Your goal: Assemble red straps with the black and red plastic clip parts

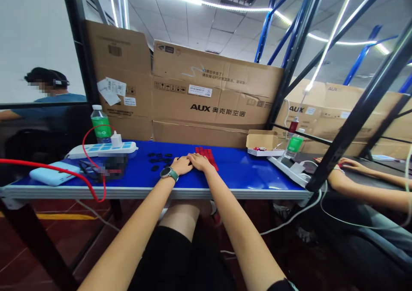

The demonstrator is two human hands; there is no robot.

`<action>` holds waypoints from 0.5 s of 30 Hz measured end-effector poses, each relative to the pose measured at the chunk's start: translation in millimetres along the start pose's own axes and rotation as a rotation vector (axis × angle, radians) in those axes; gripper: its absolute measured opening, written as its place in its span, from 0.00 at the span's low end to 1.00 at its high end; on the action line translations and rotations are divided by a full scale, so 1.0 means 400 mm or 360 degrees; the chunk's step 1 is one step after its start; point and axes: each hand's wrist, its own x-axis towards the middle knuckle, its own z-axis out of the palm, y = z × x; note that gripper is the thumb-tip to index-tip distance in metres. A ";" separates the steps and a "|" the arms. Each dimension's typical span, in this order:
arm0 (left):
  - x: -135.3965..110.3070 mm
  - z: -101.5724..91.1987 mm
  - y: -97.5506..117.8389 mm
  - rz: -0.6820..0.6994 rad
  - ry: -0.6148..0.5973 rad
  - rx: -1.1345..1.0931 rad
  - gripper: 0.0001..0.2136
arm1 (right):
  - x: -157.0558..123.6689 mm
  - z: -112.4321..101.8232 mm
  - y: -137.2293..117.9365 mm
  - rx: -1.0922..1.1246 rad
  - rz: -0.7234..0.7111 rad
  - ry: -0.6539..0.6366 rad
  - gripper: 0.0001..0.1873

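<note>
Both my hands rest close together on the blue table (238,171). My left hand (182,165), with a watch on the wrist, lies palm down with its fingers curled under. My right hand (198,160) touches it from the right, fingers bent, at the near edge of a stack of red strips (207,156). Several small black parts (159,159) lie scattered just left of my left hand. Whether either hand holds something is hidden.
A white power strip (101,149), a green-labelled bottle (100,124), a red cable (85,153) and a light blue power bank (51,174) sit at the left. An open small box (262,143) and another bottle (294,145) stand right. Cardboard boxes (209,98) wall the back. Another person's arms (363,175) work at the right.
</note>
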 end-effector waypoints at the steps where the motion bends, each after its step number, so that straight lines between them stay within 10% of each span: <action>1: 0.002 0.001 -0.002 0.0007 -0.0011 -0.0002 0.23 | 0.000 -0.001 0.006 0.0017 -0.0022 -0.0005 0.29; 15: 0.003 -0.007 -0.005 0.0006 0.0061 -0.0004 0.19 | 0.004 -0.002 0.017 0.0088 -0.0053 0.0095 0.29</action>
